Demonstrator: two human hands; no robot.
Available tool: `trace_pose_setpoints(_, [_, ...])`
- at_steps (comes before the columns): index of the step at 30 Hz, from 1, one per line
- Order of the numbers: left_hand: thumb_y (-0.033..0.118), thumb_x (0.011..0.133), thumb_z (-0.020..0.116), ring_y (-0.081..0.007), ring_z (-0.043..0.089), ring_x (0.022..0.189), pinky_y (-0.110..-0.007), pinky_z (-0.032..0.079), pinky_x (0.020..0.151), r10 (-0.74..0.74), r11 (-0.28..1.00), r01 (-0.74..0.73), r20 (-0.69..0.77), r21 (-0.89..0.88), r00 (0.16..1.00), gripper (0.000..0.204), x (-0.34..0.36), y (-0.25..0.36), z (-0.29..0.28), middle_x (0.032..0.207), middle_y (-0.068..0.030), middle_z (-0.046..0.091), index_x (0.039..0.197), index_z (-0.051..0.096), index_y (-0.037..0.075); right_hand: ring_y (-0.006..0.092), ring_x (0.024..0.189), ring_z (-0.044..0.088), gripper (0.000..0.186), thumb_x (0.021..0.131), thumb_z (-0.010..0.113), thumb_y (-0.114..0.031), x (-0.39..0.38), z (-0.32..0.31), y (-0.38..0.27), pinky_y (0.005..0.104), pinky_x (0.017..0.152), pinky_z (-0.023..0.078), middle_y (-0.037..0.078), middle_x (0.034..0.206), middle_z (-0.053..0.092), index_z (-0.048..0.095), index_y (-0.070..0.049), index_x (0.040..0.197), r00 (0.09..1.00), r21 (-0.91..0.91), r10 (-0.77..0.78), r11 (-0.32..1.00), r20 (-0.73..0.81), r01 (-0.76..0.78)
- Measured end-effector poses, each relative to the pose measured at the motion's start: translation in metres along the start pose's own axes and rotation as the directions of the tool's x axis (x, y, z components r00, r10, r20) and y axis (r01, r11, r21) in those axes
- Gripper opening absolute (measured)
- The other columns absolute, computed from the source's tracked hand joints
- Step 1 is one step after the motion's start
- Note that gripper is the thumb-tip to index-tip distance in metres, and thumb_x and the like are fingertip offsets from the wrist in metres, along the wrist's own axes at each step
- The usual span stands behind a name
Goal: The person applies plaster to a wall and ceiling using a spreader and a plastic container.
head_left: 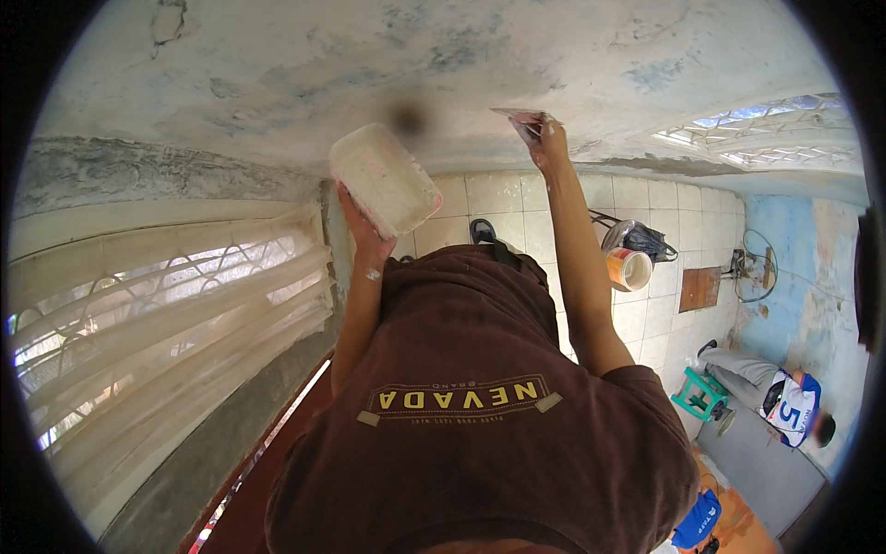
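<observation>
My left hand [365, 222] grips a pale, rounded rectangular plastic tub [383, 180] by its lower edge. Whitish smears and a pinkish rim show on the tub. Farther right, my right hand [544, 138] is closed around a putty scraper [513, 113], its thin blade pointing left close to the wall. Whether the blade touches the wall I cannot tell. Pale paste marks both hands. The patchy wall [305, 83] ahead is off-white with grey-blue blotches and cracks.
Sheer curtains [185, 305] hang over a window at left. On the tiled floor [660, 194] stand an orange-and-white bucket [632, 270] and a dark plastic bag [653, 242]. Beyond are a brown board [700, 289], a green stool [699, 395] and another person [789, 402] at lower right.
</observation>
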State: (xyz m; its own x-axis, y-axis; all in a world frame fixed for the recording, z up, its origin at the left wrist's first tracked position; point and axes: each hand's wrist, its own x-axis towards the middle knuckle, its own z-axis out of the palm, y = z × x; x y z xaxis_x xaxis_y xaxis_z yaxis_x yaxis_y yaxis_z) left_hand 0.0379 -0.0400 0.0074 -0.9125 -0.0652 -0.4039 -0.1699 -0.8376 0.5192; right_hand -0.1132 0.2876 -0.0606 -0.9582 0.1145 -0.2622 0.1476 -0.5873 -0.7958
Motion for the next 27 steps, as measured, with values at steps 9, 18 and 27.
trace_pose_setpoints(9, [0.067,0.095,0.036,-0.0282,0.037,0.137,-0.049,0.033,0.113,0.0,1.0,0.002,0.119,-0.011,0.993,0.072,0.001,0.011,-0.004,0.15,-0.0049,0.037,0.149,0.03,0.02,0.0322,0.097,0.06,0.025,0.098,0.045,-0.009,-0.01,0.066,-0.136,0.0437,0.094,0.057,0.024,0.101,0.058,0.051,0.014,0.095,0.951,0.231,-0.25,0.929,-0.181,0.288])
trace_pose_setpoints(18, [0.066,0.095,0.036,-0.0281,0.037,0.137,-0.049,0.033,0.112,-0.018,1.0,0.017,0.128,0.007,0.992,0.071,0.005,0.013,0.001,0.151,-0.0047,0.036,0.149,0.03,0.02,0.0311,0.09,0.067,0.027,0.102,0.038,-0.019,0.0,-0.037,0.007,0.0485,0.091,0.056,0.018,0.096,0.066,0.055,-0.001,0.092,0.996,0.185,-0.027,0.982,-0.08,0.042])
trace_pose_setpoints(27, [0.067,0.094,0.039,-0.0281,0.038,0.137,-0.049,0.034,0.112,-0.027,0.999,0.025,0.08,0.026,0.996,0.072,0.01,0.018,-0.012,0.151,-0.0037,0.037,0.149,0.032,0.021,0.0259,0.088,0.064,0.021,0.095,0.046,0.004,0.015,0.032,-0.095,0.031,0.085,0.059,0.021,0.097,0.064,0.057,0.02,0.102,0.987,0.468,0.104,0.883,-0.123,-0.035])
